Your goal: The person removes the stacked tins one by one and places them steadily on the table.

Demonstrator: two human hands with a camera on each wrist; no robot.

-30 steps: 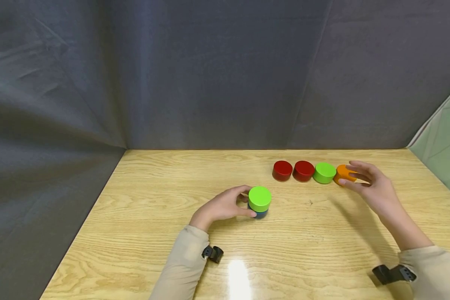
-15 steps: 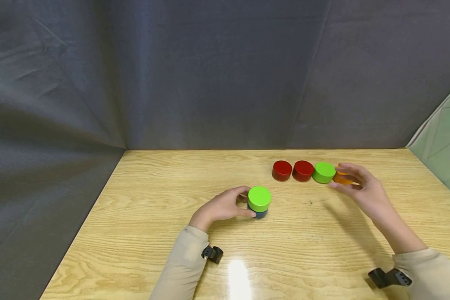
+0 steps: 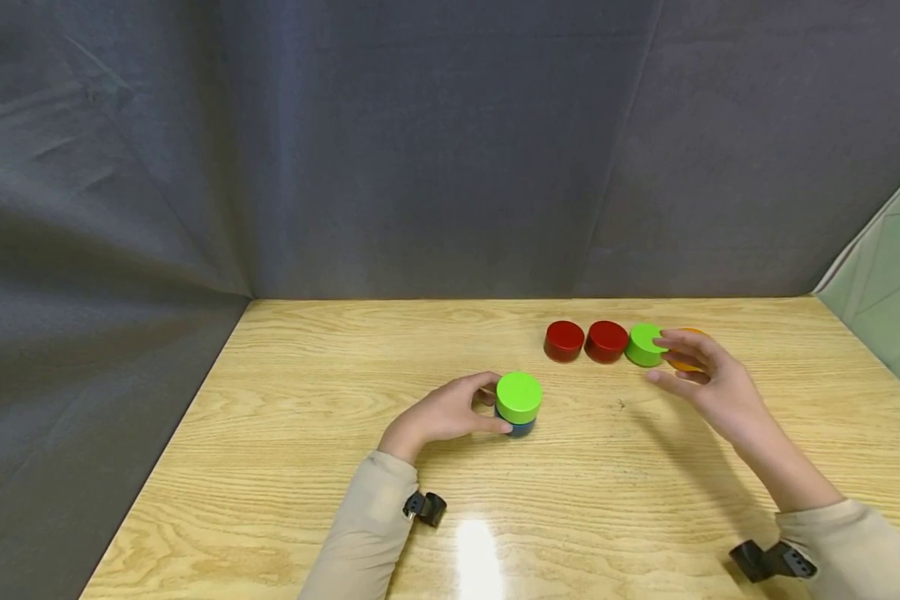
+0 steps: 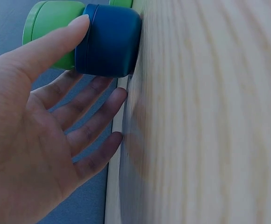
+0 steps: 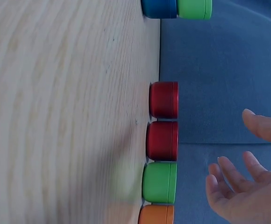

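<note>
A bright green round lidded tin (image 3: 519, 393) is stacked on a dark blue tin (image 4: 113, 42) on the wooden table. My left hand (image 3: 450, 410) pinches the blue tin from the left, its thumb near the seam between the two and the index finger behind. To the right, my right hand (image 3: 712, 387) hovers with fingers loosely spread and nothing between them. In the head view it overlaps a second green tin (image 3: 642, 344) and an orange tin (image 5: 156, 214). The right wrist view shows that hand apart from the tins, above their tops.
Two red tins (image 3: 564, 342) stand left of the second green one, all in a row with the orange tin at the right end. A dark grey cloth (image 3: 435, 150) rises behind the table (image 3: 307, 358) and along its left side.
My right hand has drifted left, from beside the orange tin to the front of the green one in the row. The left hand and the stack stay put.
</note>
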